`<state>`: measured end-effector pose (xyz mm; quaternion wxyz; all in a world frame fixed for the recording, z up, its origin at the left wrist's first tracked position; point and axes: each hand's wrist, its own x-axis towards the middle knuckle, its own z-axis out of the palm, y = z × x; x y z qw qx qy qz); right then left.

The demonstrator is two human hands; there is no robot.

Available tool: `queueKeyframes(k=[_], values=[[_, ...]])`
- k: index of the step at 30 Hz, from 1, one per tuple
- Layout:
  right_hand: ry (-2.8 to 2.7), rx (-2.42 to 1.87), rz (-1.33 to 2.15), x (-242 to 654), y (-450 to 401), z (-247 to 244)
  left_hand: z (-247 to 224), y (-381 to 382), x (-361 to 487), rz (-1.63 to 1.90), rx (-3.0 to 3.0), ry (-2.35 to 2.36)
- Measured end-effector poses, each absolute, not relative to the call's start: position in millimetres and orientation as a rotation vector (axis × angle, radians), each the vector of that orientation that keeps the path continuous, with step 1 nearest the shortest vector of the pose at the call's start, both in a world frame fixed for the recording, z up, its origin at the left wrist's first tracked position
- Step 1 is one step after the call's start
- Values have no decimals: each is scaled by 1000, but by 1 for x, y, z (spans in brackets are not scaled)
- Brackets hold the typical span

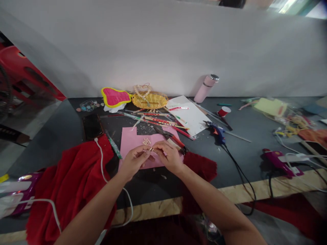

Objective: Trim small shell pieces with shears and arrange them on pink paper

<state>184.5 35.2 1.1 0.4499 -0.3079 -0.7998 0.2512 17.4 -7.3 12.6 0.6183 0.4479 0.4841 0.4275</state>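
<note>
My left hand [136,157] and my right hand [168,156] meet over a pink sheet of paper [127,143]. Pinched between the fingertips of both is a small pale piece [151,149], too small for its kind to be certain. Just beyond the fingers, a little heap of similar pale pieces [146,141] lies on the paper. Pliers [176,140] with red and black handles rest beside my right hand, partly hidden by it. Thin sticks with red printed wrappers [160,120] are scattered behind the paper, among small crumbs.
A glue gun [217,132] with a black cord lies to the right, near a white sheet [189,114] and a pink flask [205,89]. At the back stands a yellow basket [150,101]. A phone [92,126] and red cloth [74,177] occupy the left; a purple power strip [279,163] is far right.
</note>
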Motion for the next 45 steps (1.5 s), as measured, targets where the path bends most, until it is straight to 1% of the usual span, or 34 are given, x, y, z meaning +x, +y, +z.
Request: queueKeyframes(k=[12, 18, 33, 39, 45], values=[[-2032, -709, 551, 186, 34, 2, 17, -7, 16, 984, 1203, 1152], [-2037, -656, 593, 187, 35, -2, 18, -7, 16, 964, 1213, 1154], [-2046, -703, 638, 187, 38, -3, 11, -7, 14, 947, 1394, 1266], [-2069, -741, 565, 189, 42, -7, 13, -6, 11, 1047, 1323, 1305], [-2215, -865, 385, 193, 51, -12, 14, 4, -5, 1288, 1226, 1393]])
